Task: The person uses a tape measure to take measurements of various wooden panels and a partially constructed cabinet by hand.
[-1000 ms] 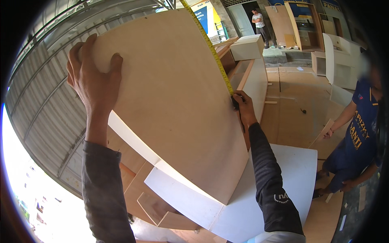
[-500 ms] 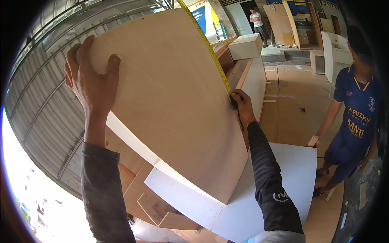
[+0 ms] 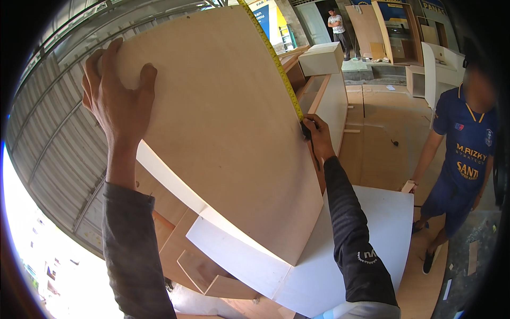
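Observation:
A large pale wooden panel [image 3: 212,122] stands tilted in front of me, its lower corner on a white board [image 3: 366,228]. My left hand [image 3: 119,87] grips the panel's upper left edge, its thumb on the face and its fingers at the rim. At the panel's right edge, my right hand [image 3: 317,134] is closed around a tape measure [image 3: 306,131] with a black case. Its yellow blade [image 3: 277,65] runs up along that edge to the top of the picture; its far end is out of sight.
To the right, a person in a dark blue shirt [image 3: 461,143] stands with a hand at the white board's corner, by a small wood block [image 3: 408,186]. Cabinet parts [image 3: 321,59] lie behind the panel. Another person [image 3: 336,29] stands at a far doorway. Brown boards [image 3: 382,143] cover the floor.
The panel and both my hands appear slightly higher and further left. The person in blue has shifted, with a foot further forward. My grip on the panel and the tape measure is the same.

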Tool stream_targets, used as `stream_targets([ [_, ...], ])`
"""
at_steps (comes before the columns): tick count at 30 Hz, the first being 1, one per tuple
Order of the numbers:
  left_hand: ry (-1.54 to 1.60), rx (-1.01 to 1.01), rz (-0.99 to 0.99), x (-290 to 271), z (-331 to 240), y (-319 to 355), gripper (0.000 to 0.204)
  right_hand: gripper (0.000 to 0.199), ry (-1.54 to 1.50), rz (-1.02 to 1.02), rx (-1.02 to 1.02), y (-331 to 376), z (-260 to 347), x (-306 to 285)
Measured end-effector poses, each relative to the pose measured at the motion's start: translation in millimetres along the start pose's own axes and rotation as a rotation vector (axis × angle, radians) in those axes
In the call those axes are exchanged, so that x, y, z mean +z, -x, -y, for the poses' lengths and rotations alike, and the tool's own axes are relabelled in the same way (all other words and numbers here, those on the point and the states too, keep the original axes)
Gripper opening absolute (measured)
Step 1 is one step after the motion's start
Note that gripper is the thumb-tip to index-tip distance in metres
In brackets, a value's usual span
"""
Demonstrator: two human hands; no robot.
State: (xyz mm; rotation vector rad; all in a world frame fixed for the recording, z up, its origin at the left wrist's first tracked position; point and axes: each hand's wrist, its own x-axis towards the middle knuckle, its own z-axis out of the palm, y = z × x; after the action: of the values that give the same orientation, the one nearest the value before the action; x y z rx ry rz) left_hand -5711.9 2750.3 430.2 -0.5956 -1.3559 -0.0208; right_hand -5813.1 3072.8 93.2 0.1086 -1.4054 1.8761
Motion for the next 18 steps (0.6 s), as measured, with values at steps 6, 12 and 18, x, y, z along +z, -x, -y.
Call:
stream_targets([
  [6,-0.013,0.001,0.000,0.9,0.4,1.4,0.066,0.027,-0.008,-0.003,-0.002,2.2,0.6,1.0],
  [12,-0.018,0.011,-0.005,-1.4,3.1,-0.3,0.066,0.024,-0.027,0.001,-0.013,-1.8,-4.4,1.8],
  [18,-0.016,-0.009,0.003,-1.5,0.2,0.9,0.067,0.024,-0.033,0.004,-0.017,-0.4,-4.6,0.9],
])
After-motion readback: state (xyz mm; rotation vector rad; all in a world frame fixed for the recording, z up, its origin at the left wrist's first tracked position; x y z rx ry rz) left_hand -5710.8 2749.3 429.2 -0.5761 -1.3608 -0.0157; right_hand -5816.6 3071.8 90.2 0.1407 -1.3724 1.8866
